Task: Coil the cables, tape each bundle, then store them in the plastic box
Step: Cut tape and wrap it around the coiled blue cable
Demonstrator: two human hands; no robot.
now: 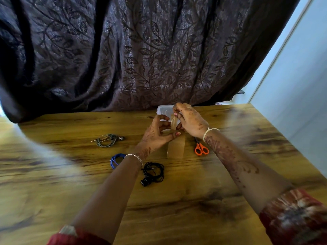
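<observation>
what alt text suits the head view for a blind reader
A person's left hand and right hand pinch a strip of clear tape above a wooden table. A grey cable coil, blue cable coil and black cable coil lie nearby, orange-handled scissors by the right wrist, a clear plastic box behind.

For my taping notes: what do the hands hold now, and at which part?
A strip of clear tape: the right hand has its grip on the upper end, the left hand lower down.
</observation>
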